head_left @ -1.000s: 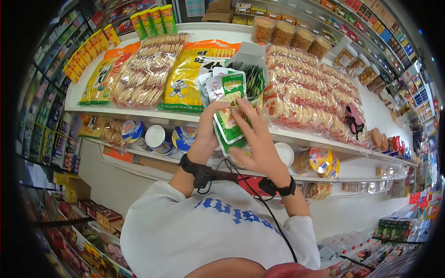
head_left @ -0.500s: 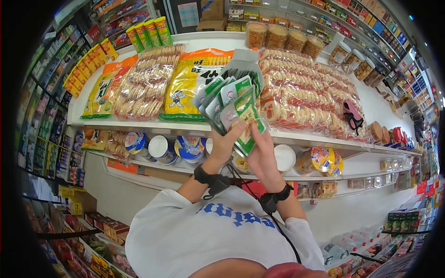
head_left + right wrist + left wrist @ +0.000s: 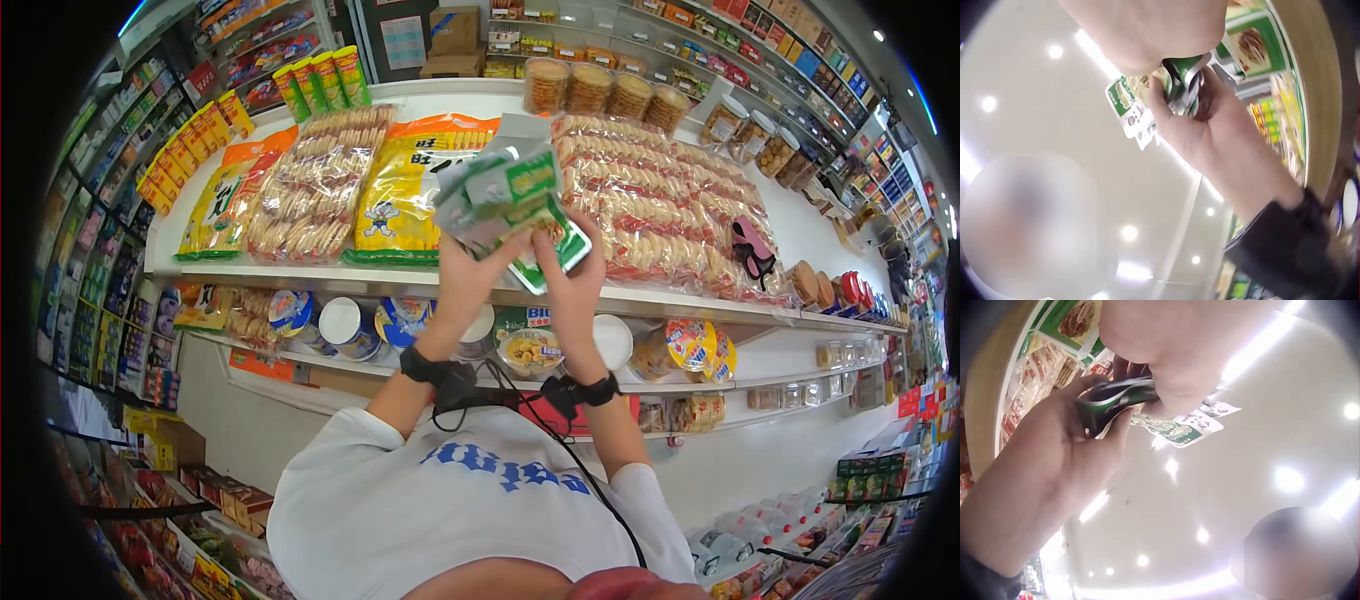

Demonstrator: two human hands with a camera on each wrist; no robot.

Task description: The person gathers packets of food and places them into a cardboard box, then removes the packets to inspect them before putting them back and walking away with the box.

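Observation:
My two hands hold a bunch of green-and-white snack pouches [image 3: 530,182] above the front of the shelf top. The left hand [image 3: 465,283] grips the bunch from its near left side, thumb over the front. Fingers of the right hand [image 3: 577,283] curl round the right side, where a pouch with a white border [image 3: 572,246] sticks out at a slant. In the left wrist view, pouch ends [image 3: 1182,432] spread out beyond the hands. The right wrist view shows the left hand [image 3: 1200,122] bent round several layered pouches. An open grey-white carton [image 3: 525,128] stands just behind, partly hidden.
Yellow cracker bags [image 3: 410,190] and clear packs of round crackers [image 3: 320,185] lie to the left. More cracker packs [image 3: 630,200] lie right, with a pink-and-black item [image 3: 752,252] on them. Jars [image 3: 590,88] line the back; tubs [image 3: 345,325] fill the shelf below.
The right hand's fingers, spread over the pouches a second ago, now curl round their right side. The pouches fanned out half a second ago, and now sit closer together and tilt differently.

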